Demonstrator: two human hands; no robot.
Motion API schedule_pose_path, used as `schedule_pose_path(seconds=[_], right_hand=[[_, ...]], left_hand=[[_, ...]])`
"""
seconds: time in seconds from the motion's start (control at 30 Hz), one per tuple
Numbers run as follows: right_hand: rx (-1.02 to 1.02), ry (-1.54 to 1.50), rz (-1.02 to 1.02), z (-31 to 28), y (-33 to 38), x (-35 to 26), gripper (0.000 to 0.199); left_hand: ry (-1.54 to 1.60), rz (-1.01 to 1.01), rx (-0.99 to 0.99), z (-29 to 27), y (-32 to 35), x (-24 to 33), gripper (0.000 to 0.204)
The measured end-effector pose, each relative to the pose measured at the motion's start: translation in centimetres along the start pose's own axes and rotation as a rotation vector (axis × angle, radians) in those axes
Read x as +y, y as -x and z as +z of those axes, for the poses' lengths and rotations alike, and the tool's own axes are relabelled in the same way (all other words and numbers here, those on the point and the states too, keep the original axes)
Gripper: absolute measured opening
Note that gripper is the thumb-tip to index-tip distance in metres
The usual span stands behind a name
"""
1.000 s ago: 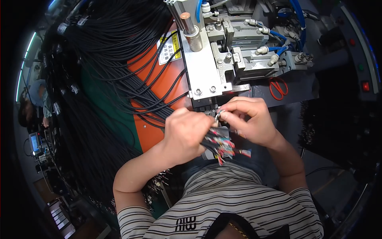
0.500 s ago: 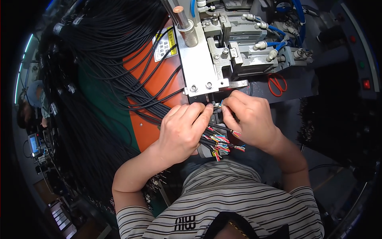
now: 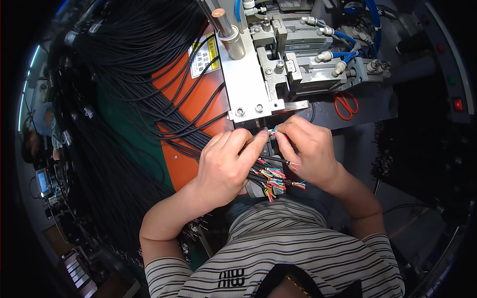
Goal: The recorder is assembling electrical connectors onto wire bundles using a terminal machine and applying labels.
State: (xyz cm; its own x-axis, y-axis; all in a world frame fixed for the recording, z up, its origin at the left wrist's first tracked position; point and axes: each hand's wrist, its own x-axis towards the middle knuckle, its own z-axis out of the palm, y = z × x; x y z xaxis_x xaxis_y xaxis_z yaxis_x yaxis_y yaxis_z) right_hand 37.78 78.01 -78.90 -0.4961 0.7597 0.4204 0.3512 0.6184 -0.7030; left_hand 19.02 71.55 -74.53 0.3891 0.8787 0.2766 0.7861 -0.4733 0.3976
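Note:
My left hand (image 3: 226, 166) grips a bundle of black cables (image 3: 263, 175) whose stripped ends fan out in red, blue and green wires just below my fingers. My right hand (image 3: 309, 149) pinches the thin coloured wire tips of one cable (image 3: 273, 131) between thumb and forefinger. Both hands meet right under the grey metal press machine (image 3: 278, 59), at the lower edge of its steel front plate (image 3: 246, 84). The left fingertips touch the same wire end from the other side.
A thick mass of long black cables (image 3: 129, 74) drapes over an orange and green panel (image 3: 191, 99) at left. Red-handled scissors (image 3: 344, 105) lie on the dark bench right of the machine. Blue air hoses (image 3: 370, 20) run across the machine's top. Red and green buttons (image 3: 457, 104) sit far right.
Both hands have shifted slightly up toward the machine's plate, bringing the pinched wire tips closer under it. The cable bundle stays in my left hand.

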Motion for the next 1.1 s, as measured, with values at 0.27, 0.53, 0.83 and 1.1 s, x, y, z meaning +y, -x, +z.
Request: schedule_pose_path(seconds=[0.27, 0.53, 0.83, 1.1], right_hand=[[-0.201, 0.294, -0.147, -1.7, -1.8, -0.1, 0.005], [-0.162, -0.003, -0.019, -2.0, -1.9, 1.9, 0.007], [-0.217, -0.059, 0.064, -2.4, -1.7, 0.1, 0.004], [-0.241, -0.262, 0.256, -1.8, -1.2, -1.2, 0.007]], left_hand=[[-0.128, 0.116, -0.082, 0.5, -1.3, -0.7, 0.043], [-0.176, 0.092, -0.147, -0.2, -3.0, 0.2, 0.04], [-0.142, 0.002, -0.156, -1.8, -1.9, 1.2, 0.048], [-0.033, -0.118, 0.056, -2.4, 2.7, 0.2, 0.04]])
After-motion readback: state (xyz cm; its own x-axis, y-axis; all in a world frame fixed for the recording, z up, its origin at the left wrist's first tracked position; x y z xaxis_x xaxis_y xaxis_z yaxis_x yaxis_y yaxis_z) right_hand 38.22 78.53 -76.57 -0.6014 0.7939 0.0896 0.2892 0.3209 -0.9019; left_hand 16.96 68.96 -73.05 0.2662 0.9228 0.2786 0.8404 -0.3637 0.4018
